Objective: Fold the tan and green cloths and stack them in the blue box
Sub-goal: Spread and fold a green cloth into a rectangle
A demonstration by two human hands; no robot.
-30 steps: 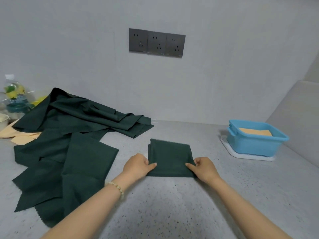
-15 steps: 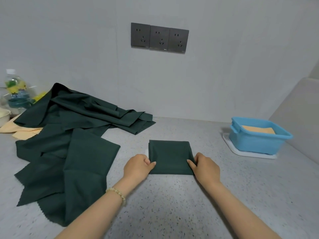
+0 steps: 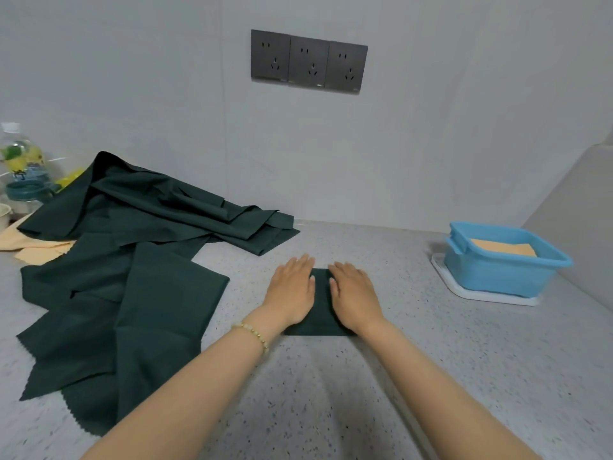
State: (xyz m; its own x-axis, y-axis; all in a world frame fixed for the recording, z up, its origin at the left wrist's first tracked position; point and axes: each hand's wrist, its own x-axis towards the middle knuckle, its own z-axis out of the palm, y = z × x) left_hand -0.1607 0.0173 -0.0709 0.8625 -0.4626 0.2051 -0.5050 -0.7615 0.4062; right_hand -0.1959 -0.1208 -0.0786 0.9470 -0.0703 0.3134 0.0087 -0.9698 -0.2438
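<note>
Pressing down side by side, the left hand [image 3: 292, 290] and the right hand [image 3: 355, 293] lie flat, fingers straight, on the folded green cloth [image 3: 320, 327] (gripping nothing). It sits on the counter [image 3: 381, 403], well apart from the blue box [image 3: 497, 277] at the right, which holds a folded tan cloth [image 3: 501, 249]. A loose pile of green cloths [image 3: 132, 260] sprawls to the left, over tan cloths [image 3: 36, 247].

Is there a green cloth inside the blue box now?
No, the blue box shows only a tan cloth lying inside it.
</note>
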